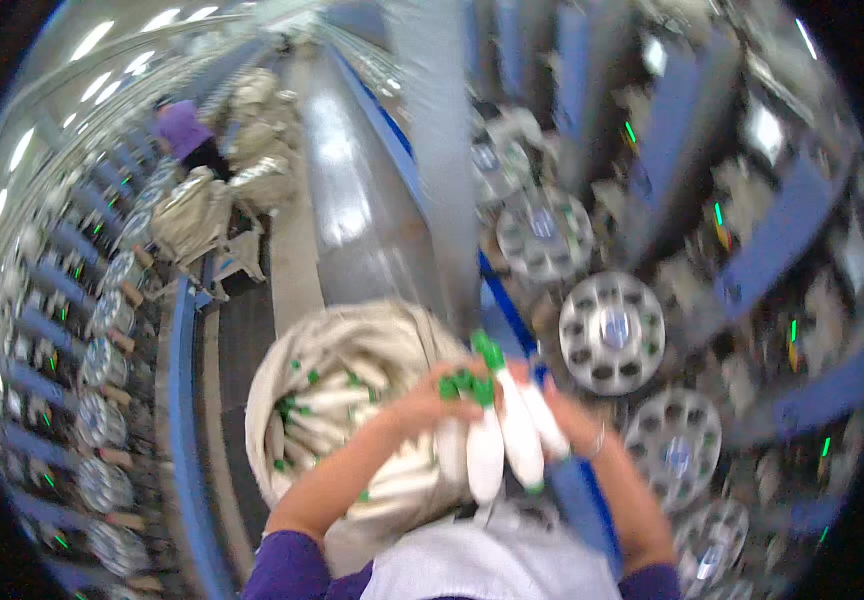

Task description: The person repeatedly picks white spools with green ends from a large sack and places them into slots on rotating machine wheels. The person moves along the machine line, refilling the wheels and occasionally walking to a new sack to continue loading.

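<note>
Machine rows with round, silver, hole-ringed metal discs are seen at right in the head view; white, spindle-shaped, green-ended bobbins are held between both hands, long axes running roughly toward the body; the left hand is closed round them; the right hand, nearer the discs, is set against them, its closure hidden.

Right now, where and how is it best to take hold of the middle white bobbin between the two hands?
I would probably grip the middle white bobbin by its narrow green end, coming from the far side. That end points forward, past the left hand and right hand, while neighbouring bobbins crowd the rest on both sides.
</note>
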`<state>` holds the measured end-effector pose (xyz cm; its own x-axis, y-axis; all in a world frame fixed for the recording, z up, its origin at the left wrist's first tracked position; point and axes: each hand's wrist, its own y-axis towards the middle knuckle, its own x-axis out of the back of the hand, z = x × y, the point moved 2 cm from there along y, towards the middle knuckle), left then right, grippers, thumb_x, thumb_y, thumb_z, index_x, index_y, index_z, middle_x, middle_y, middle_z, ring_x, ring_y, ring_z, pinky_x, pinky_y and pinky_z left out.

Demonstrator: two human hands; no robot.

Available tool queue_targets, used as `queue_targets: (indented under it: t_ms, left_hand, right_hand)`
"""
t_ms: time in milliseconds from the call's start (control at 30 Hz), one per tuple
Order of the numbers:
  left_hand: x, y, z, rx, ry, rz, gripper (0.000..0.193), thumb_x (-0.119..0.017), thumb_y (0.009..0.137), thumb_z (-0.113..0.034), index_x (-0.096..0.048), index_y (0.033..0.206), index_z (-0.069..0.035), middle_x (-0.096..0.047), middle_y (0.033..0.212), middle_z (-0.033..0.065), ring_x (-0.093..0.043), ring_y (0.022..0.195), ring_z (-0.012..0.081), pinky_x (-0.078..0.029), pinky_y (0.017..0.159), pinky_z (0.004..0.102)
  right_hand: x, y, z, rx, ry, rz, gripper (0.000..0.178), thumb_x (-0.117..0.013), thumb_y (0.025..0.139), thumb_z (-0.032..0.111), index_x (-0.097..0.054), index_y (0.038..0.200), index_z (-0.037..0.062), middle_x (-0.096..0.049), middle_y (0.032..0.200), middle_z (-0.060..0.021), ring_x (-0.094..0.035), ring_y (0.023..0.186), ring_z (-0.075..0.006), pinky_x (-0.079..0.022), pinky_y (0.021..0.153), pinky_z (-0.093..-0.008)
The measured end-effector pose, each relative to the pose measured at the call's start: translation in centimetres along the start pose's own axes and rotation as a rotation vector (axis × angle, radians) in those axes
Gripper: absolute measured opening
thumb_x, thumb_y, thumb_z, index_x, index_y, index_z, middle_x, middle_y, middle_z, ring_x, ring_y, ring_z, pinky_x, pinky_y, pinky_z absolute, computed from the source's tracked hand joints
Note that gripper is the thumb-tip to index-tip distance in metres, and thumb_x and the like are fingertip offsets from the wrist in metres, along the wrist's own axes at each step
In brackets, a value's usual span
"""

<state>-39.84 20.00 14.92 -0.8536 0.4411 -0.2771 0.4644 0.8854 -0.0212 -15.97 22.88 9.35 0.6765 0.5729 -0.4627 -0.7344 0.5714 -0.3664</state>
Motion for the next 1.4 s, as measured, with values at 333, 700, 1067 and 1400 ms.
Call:
queue_targets:
  t_ms: [333,700,1067,1400]
  left_hand:
    - [-3.2,5.5,-1.4,-0.326,-0.169,0.039,0.036,-0.071,0.079,-0.041,-0.055,0.084,-0.010,-0.054,0.113,0.0155,-0.036,0.129,0.0436,-0.036,0.102,0.0576]
    - [-1.7,13.3,1.5,-0.190,-0.102,0.286,0.034,-0.072,0.078,-0.042,-0.055,0.085,-0.013,-0.052,0.114,0.0136,-0.037,0.127,0.0453,-0.038,0.101,0.0622]
    - [7.9,14.9,-2.2,-0.133,-0.050,0.284,0.039,-0.076,0.071,-0.043,-0.058,0.081,-0.009,-0.056,0.117,0.0166,-0.038,0.128,0.0411,-0.031,0.104,0.0532]
    - [5.2,14.4,-3.8,-0.437,0.279,0.419,0.040,-0.075,0.073,-0.040,-0.060,0.074,-0.003,-0.059,0.115,0.0177,-0.042,0.126,0.0414,-0.034,0.101,0.0548]
  right_hand:
    - [4.5,-8.9,-1.3,0.119,0.071,-0.146,0.023,-0.051,0.096,0.027,-0.053,0.084,0.0067,-0.031,0.058,0.0070,-0.026,0.043,-0.0018,-0.018,0.037,-0.0198]
    - [8.1,-6.7,-3.5,0.950,1.145,-0.729,0.023,-0.047,0.099,0.025,-0.048,0.083,0.0083,-0.046,0.078,-0.0017,-0.040,0.056,-0.0088,-0.036,0.039,-0.0225]
    - [-0.9,1.7,-4.0,0.491,0.139,-0.885,0.053,-0.030,0.101,0.046,-0.055,0.125,0.0056,-0.064,0.087,-0.0055,-0.035,0.045,-0.0034,-0.024,0.038,-0.0191]
    - [-2.5,7.5,-5.3,0.398,-0.076,-1.116,0.062,-0.038,0.095,0.056,-0.050,0.059,0.0070,-0.042,0.049,0.0001,-0.040,0.043,-0.0095,-0.033,0.042,-0.0263]
